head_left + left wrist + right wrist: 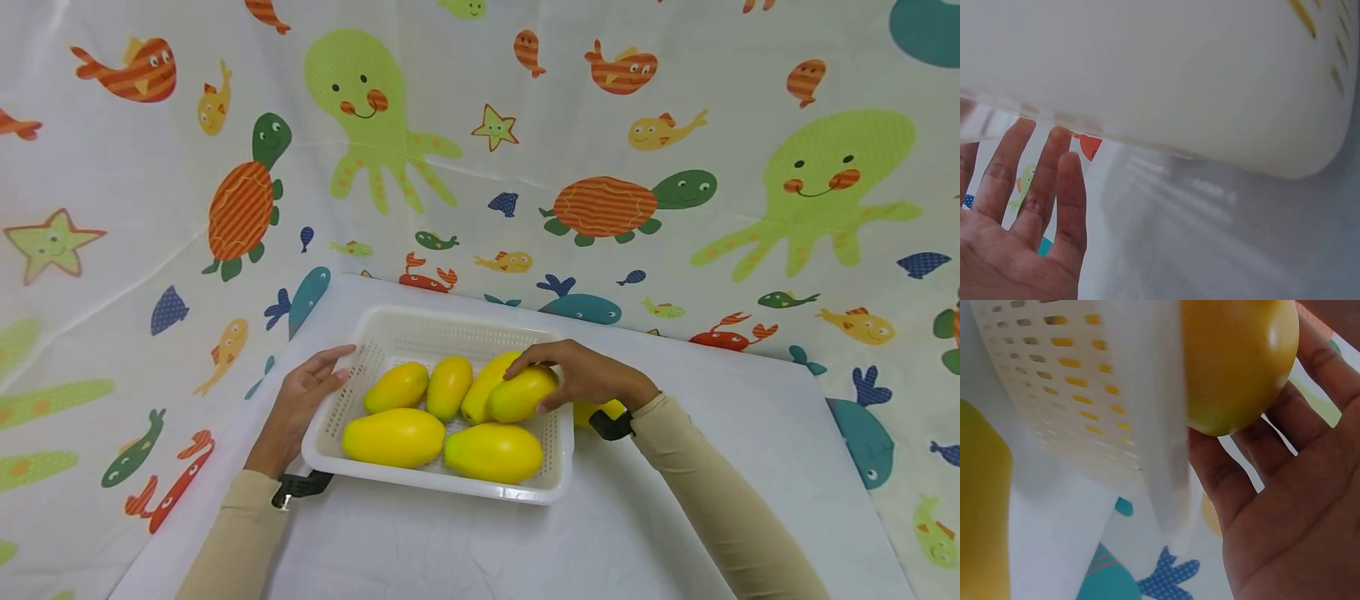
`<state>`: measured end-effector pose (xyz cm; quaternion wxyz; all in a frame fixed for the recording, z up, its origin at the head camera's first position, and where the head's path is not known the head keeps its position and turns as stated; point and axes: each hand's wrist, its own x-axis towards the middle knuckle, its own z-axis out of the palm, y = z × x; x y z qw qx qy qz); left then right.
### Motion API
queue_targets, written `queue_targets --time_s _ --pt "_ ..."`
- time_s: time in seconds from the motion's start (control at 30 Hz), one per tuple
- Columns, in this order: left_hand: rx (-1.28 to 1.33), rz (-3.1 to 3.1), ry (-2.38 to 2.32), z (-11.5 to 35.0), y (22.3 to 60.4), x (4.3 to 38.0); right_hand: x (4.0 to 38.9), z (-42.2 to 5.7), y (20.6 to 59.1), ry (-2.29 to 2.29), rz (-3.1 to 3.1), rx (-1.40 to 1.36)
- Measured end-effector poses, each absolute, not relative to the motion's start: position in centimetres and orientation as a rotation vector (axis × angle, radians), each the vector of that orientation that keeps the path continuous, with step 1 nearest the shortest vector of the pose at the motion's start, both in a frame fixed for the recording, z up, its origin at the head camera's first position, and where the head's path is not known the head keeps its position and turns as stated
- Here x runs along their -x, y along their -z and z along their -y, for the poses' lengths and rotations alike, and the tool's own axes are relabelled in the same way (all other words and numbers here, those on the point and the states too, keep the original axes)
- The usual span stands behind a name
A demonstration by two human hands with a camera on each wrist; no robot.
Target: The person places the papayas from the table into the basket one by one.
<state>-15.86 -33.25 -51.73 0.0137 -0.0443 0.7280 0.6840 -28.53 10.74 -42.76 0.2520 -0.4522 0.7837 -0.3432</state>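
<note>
A white perforated plastic basket (438, 486) with several yellow papayas, among them a large one (393, 437) at front left and another (492, 452) at front right. My right hand (592, 372) grips a yellow papaya (522, 394) from above at the basket's right side, fingers on its far side and thumb toward me. In the right wrist view, that fruit shows a greenish end beside the basket's rim (1154, 419). At the left wall, my left hand (300, 400) has its fingers extended, fingertips right at the rim. The left wrist view shows those fingers loosely spread.
One more yellow papaya (600, 412) lies on the table outside the basket, partly hidden behind my right wrist. A white cloth covers the table (465, 550). Behind and to the left hangs a curtain (450, 50) printed with sea animals.
</note>
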Motion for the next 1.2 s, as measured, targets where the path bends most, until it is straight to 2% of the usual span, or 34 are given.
queue_targets --time_s 1.2 --pt "0.129 -2.245 -2.143 33.1 51.5 15.8 28.1 -9.5 44.7 0.776 -2.334 1.211"
